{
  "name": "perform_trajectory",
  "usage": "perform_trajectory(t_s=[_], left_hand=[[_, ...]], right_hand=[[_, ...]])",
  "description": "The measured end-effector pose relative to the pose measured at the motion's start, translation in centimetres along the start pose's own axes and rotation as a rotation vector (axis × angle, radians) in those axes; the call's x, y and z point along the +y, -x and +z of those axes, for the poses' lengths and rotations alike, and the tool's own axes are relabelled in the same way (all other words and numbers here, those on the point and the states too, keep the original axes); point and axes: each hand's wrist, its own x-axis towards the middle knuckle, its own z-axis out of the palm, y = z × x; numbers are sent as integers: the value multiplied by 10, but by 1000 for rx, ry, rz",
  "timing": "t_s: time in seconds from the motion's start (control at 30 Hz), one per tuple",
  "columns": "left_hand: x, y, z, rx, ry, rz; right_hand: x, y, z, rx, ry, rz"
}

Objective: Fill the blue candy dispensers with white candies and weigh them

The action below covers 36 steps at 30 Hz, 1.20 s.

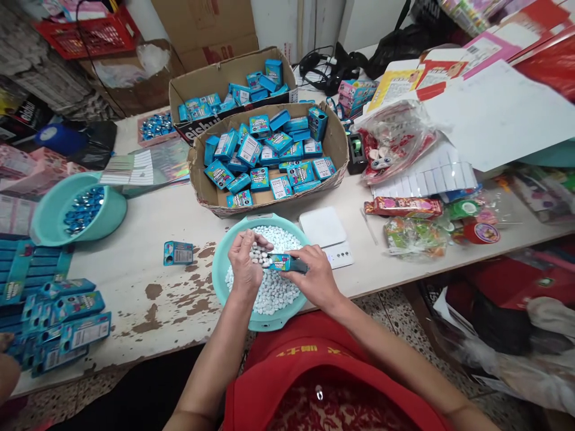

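Note:
My left hand (245,263) is cupped around several small white candies (259,255), over a turquoise basin (219,263) full of loose white candies (274,302). In my right hand (317,275) is a small blue candy box (279,262), lying on its side between thumb and fingers. One end of that box points at the candies in my left palm, close against them. Whether any have passed inside is hidden. Right behind the basin is a white digital scale (324,227).
Two cardboard cartons (211,203) of blue boxes stand behind the basin. A single blue box (178,252) lies to the left, beyond it stacked blue boxes (76,317) and a turquoise tub (110,212) of blue-wrapped pieces. Bagged goods (415,236) lie right. Part of another person (6,365) shows far left.

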Motion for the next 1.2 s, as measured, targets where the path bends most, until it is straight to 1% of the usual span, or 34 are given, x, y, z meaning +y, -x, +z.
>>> perform_trajectory(t_s=[0.23,0.37,0.57,0.7,0.83,0.87,0.93,1.0,1.03,1.07,1.13,1.2], left_hand=[[-5,4,2,32,-40,44],[-5,5,4,42,-60,38],[-4,8,1,-19,-41,44],[-6,9,2,-57,-6,76],[-6,10,7,-121,-63,100],[-4,9,6,-116,-69,102],[-3,2,-3,-49,-82,141],[-7,-11,-20,31,-195,175],[-13,-19,-31,35,-329,171],[-21,-28,-41,10,-507,157],[-43,-43,-56,-102,-912,152],[-67,-53,-61,-187,-1223,216]], right_hand=[[4,1,2,-1,-21,24],[4,0,3,-11,-32,38],[8,1,4,12,-108,64],[10,2,7,33,-180,45],[10,2,15,-20,-182,46],[10,2,15,-29,-191,54],[12,4,11,-15,-230,72],[16,8,1,26,-274,80],[18,11,-6,47,-286,80],[19,14,-12,61,-290,78],[21,19,-22,70,-285,75],[21,22,-28,58,-289,85]])
